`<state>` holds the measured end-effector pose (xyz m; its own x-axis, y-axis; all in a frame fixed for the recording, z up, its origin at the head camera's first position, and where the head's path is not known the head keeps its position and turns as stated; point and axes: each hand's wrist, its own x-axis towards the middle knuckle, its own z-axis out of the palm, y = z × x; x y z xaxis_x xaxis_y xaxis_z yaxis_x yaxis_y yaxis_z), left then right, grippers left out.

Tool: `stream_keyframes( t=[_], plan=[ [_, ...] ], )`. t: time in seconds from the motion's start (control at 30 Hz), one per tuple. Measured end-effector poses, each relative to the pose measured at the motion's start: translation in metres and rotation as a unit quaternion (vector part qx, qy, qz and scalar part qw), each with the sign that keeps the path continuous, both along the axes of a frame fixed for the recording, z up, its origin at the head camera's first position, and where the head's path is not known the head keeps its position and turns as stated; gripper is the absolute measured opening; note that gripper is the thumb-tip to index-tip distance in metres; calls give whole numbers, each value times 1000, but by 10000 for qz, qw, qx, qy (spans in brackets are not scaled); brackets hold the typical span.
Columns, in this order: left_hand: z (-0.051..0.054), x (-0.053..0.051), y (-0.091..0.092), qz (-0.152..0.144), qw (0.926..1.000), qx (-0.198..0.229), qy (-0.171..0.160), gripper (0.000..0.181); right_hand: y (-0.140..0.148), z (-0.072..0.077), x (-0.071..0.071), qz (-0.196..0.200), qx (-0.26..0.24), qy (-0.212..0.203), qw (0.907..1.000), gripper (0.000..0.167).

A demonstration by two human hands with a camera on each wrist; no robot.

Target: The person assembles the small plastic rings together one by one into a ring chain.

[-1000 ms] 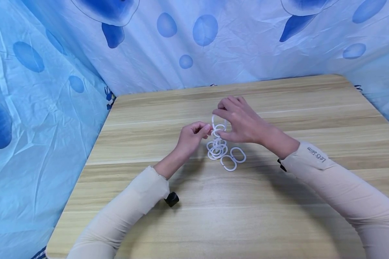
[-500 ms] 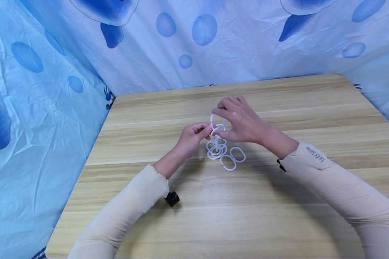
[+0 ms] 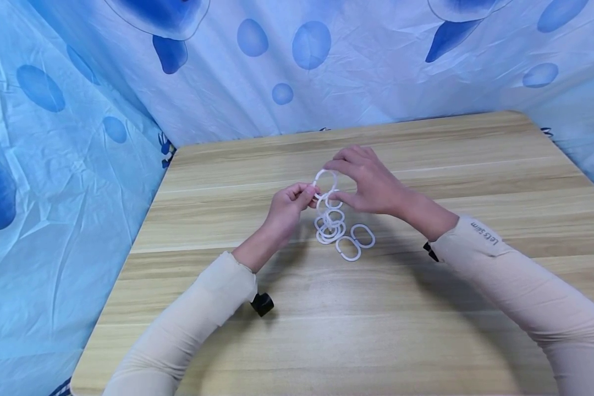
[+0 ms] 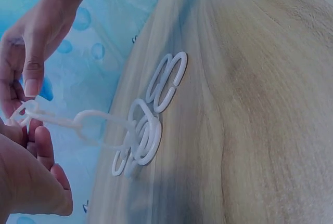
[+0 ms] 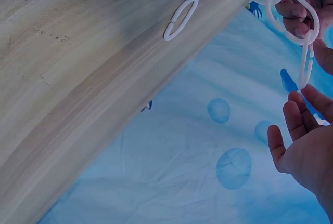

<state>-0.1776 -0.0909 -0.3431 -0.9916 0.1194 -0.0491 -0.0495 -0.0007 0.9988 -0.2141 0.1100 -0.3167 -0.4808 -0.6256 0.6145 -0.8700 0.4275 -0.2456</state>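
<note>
A white plastic curtain ring [image 5: 303, 68] is held up between both hands. My left hand [image 3: 285, 209] pinches its left side between thumb and forefinger. My right hand [image 3: 376, 184] comes from the other side, with forefinger and thumb at opposite ends of the ring; the exact contact is partly hidden. More linked rings [image 4: 106, 115] hang below as a chain. They run down to a small heap of rings [image 4: 157, 140] on the table. Beside the heap, two rings [image 4: 183, 64] lie flat and overlap or link; which one I cannot tell.
The wood-grain table [image 3: 326, 330] stretches out all around the rings. Blue patterned curtains [image 3: 227, 88] hang behind it and at the left. A black wrist device [image 3: 262, 304] sits below the left sleeve [image 3: 203, 308].
The left hand has shifted slightly left, and the upper ring has moved left and turned to show a rounder outline. The right hand has barely moved. The two flat rings stay put.
</note>
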Motion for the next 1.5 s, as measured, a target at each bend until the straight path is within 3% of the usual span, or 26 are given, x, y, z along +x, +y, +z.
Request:
stream_keyframes(
  t=[0.33, 0.57, 0.77, 1.2, 1.5],
  plan=[
    [0, -1, -2, 141, 9998, 113, -22, 28, 10, -2, -10, -642, -307, -784, 9944, 43],
    [2, 0, -4, 136, 9999, 98, -1, 27, 13, -10, -20, -1091, 53, -1180, 9870, 41],
    [4, 1, -6, 141, 9999, 14, -37, 31, 11, -17, -27, -1435, 685, -1775, 9712, 44],
    [4, 1, -8, 197, 9998, 72, -36, 26, -5, -40, -32, -1421, 1452, -1928, 9600, 48],
    [3, 0, -8, 202, 9997, 115, 84, 25, -11, -48, -30, -1309, 2076, -2020, 9481, 46]
  ],
)
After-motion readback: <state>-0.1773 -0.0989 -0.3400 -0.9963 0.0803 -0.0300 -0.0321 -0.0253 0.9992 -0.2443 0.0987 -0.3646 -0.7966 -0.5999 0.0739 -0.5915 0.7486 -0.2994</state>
